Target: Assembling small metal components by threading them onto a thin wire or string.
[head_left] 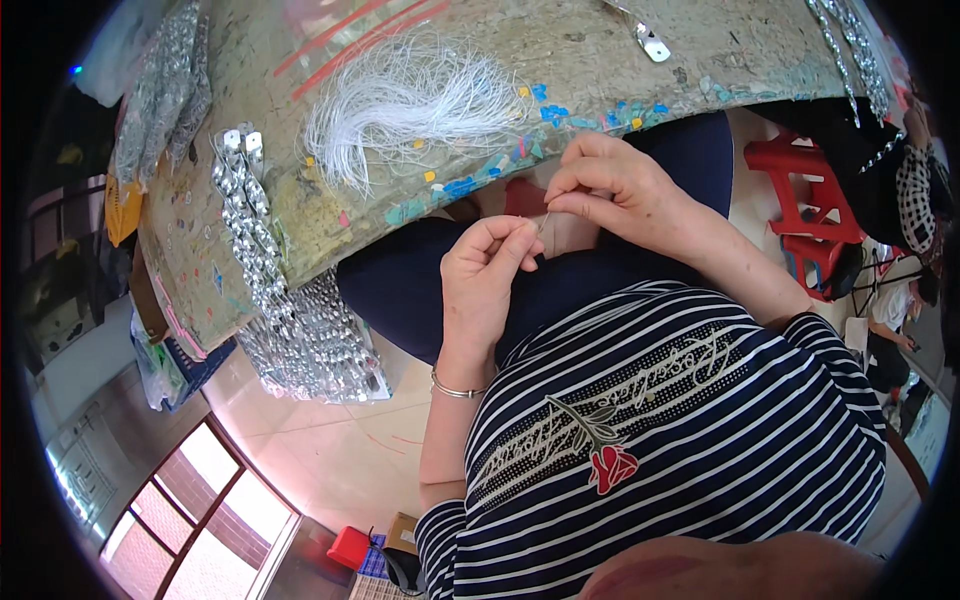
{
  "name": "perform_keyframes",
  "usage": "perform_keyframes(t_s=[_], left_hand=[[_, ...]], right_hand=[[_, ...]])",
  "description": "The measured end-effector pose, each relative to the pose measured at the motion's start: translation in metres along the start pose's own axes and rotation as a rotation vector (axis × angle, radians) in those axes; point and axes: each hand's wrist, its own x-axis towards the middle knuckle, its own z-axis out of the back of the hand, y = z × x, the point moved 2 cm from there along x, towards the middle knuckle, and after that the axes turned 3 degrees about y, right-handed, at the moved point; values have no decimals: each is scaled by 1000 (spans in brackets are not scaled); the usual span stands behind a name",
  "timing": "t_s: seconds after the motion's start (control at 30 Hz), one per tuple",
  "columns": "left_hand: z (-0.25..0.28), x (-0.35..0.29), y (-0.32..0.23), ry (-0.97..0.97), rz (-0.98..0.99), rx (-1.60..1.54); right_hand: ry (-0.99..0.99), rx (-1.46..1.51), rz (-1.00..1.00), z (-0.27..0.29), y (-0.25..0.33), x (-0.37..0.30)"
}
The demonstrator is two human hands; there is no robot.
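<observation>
Over my lap, just off the table's near edge, my left hand (487, 268) is closed, thumb and forefinger pinched together. My right hand (628, 190) is a little higher and to the right, also in a pinch. A thin thread (545, 222) runs between the two sets of fingertips; its ends are too fine to make out. Some small dark thing (540, 262) shows just below the left fingertips; its kind is unclear. On the table beyond my hands lies a loose bundle of white threads (415, 110).
The worn table (260, 90) carries coloured specks along its edge. Silver bead strands (250, 215) hang over its left corner, with bagged ones (310, 345) below. A silver metal tag (652, 45) lies at the far side. Red stools (800, 205) and other people are at right.
</observation>
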Motion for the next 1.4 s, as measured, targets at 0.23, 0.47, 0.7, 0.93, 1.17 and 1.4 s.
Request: perform_keyframes(t_s=[0.23, 0.47, 0.7, 0.93, 1.17, 1.4], left_hand=[[4, -4, -2, -35, 60, 32], [-2, 4, -18, -28, -61, 60], [-6, 7, -23, 11, -125, -57], [-2, 4, -21, -47, -112, -67], [-8, 4, -18, -14, -122, -61], [-8, 4, -17, -16, -78, -1]], right_hand=[[-73, 98, -99, 17, -8, 2], [-16, 206, -30, 7, 8, 14], [2, 119, 37, 3, 15, 26], [-105, 304, -158, 7, 4, 23], [91, 510, -272, -5, 8, 24], [45, 726, -336, -10, -1, 27]])
